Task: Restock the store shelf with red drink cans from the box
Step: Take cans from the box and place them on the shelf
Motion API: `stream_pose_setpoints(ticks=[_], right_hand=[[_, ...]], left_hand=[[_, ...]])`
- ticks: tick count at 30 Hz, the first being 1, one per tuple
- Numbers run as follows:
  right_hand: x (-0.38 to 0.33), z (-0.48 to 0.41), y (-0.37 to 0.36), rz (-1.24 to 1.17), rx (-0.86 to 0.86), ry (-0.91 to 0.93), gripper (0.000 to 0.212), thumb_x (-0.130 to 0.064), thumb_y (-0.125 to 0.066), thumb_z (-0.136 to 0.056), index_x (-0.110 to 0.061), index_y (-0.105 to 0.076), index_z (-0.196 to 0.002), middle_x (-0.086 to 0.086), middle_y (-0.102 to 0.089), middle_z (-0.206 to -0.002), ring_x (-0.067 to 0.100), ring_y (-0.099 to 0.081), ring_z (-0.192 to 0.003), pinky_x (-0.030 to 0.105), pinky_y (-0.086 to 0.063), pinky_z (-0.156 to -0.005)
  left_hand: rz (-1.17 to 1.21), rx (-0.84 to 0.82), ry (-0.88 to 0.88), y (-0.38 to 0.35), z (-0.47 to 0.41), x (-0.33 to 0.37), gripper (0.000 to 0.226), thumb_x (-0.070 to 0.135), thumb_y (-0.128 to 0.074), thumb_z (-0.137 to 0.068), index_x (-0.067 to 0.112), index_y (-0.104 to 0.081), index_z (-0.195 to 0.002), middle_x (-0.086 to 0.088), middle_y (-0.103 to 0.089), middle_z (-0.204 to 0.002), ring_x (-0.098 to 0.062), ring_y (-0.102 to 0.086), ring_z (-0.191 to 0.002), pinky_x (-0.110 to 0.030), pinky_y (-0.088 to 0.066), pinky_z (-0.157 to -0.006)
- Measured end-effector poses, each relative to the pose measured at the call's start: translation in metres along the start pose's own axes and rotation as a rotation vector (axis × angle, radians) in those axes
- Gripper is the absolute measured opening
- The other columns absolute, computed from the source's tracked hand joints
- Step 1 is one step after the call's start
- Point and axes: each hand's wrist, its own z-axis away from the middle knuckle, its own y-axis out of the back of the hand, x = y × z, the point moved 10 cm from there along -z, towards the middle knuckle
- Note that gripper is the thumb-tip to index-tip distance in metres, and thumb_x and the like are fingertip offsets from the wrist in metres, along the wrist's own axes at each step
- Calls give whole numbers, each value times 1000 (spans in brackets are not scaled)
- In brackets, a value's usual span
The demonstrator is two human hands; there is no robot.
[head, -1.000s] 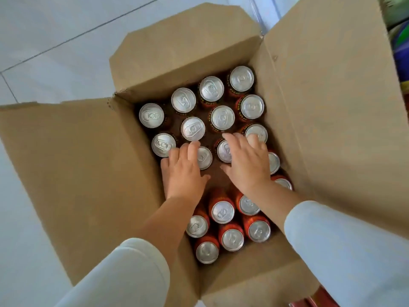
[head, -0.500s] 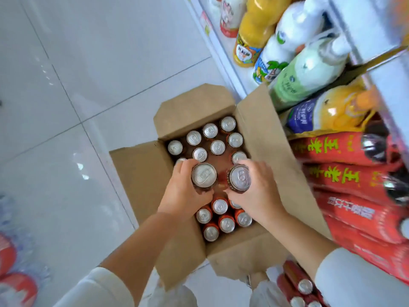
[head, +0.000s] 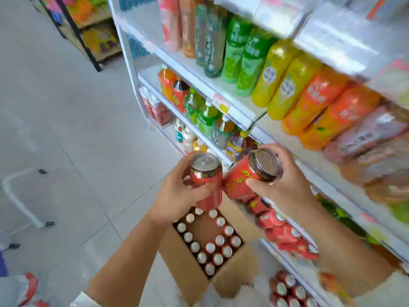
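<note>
My left hand (head: 177,193) grips a red drink can (head: 207,173) upright, silver top up. My right hand (head: 283,185) grips a second red can (head: 247,176), tilted with its top toward me. The two cans touch side by side, high above the open cardboard box (head: 183,262) on the floor. Several more red cans (head: 210,247) stand inside the box. The white store shelf (head: 239,111) rises just to the right of my hands, packed with bottles.
Green, yellow and orange drink bottles (head: 276,76) fill the upper shelves. Red packs (head: 283,231) lie on a low shelf beside the box. More red cans (head: 287,291) stand at the bottom right. Grey tiled floor (head: 77,151) spreads left, with another rack (head: 88,29) far back.
Both hands have lifted one can each out of the box and raised them up toward the shelf. The view has swung up from the box to the shelves.
</note>
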Motion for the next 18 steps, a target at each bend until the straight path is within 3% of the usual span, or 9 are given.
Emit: stream_pose_setpoints(ticks=[5, 8, 10, 12, 13, 16, 18], right_hand=[[-83, 26, 78, -78, 165, 65, 68, -28, -80, -54, -33, -53, -116, -20, -65, -104, 3, -63, -95, 23, -52, -80], [-114, 40, 122, -67, 265, 117, 65, -30, -82, -54, -37, -54, -113, -17, -67, -105, 9, -64, -99, 31, -51, -89], [-130, 50, 151, -70, 324, 137, 59, -20, -84, -58, -38, -55, -106, -16, -69, -98, 12, -65, -87, 24, -53, -72], [-144, 56, 180, -65, 374, 143, 57, -10, -83, -64, -42, -54, -101, -14, -68, -92, 16, -64, -72, 31, -53, -57], [-151, 57, 196, -42, 412, 155, 56, -11, -83, -65, -43, -54, -100, -16, -68, -91, 15, -65, -71, 33, -53, -58], [-170, 52, 241, 41, 526, 194, 54, -27, -80, -56, -43, -54, -100, -20, -67, -94, 3, -64, -87, 26, -50, -82], [-173, 40, 265, 47, 560, 209, 57, -23, -80, -57, -39, -54, -105, -14, -66, -103, 5, -63, -92, 25, -48, -87]], left_hand=[[94, -138, -111, -29, -4, 111, 68, 28, -82, -61, 32, -60, -125, 7, -71, -117, -12, -65, -111, -20, -50, -88], [59, -206, -193, -52, -6, 162, 65, 25, -83, -64, 27, -61, -125, 5, -72, -116, -9, -66, -107, -17, -50, -86], [58, -235, -241, -68, -8, 190, 63, 23, -83, -66, 20, -63, -126, 2, -73, -115, -8, -68, -101, -17, -50, -83], [61, -251, -297, -82, -10, 214, 68, 30, -83, -62, 17, -63, -126, -1, -73, -114, -9, -68, -101, -17, -51, -82], [65, -256, -321, -89, -12, 225, 69, 33, -82, -61, 17, -64, -125, 0, -73, -113, -9, -68, -101, -16, -50, -81], [58, -289, -372, -111, -16, 251, 59, 26, -84, -64, 20, -67, -120, 2, -75, -108, -9, -68, -99, -15, -50, -80], [66, -296, -389, -123, -21, 263, 52, 19, -81, -68, 21, -67, -118, 2, -75, -105, -8, -69, -96, -16, -50, -80]])
